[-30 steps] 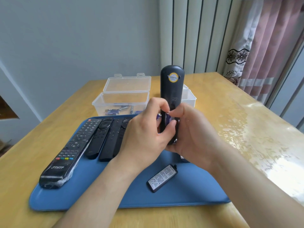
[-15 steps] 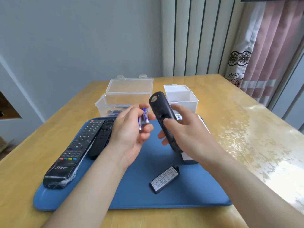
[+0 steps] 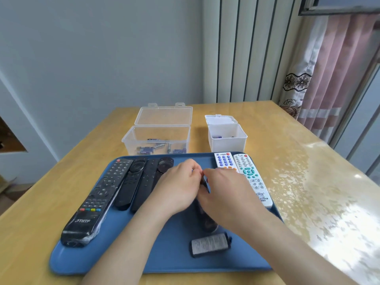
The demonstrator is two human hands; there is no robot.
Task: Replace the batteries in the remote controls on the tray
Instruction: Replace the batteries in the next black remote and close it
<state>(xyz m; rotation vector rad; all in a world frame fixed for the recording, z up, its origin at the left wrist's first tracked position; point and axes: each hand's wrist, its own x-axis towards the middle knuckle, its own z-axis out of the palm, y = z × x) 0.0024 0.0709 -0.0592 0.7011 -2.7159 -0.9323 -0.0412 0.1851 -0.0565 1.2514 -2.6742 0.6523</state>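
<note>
Remote (image 3: 206, 222) lowered from mid-air onto tray (image 3: 115, 262) | right hand (image 3: 224, 192) grip held it; left hand (image 3: 176, 188) grip unclear | likely light, stiff, slick: take by long sides

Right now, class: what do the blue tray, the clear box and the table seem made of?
Blue tray: probably matte plastic; even colour, rounded rim. Clear box: transparent plastic; batteries show through. Table: wood-look with glossy finish; bright glare reflects.
</note>
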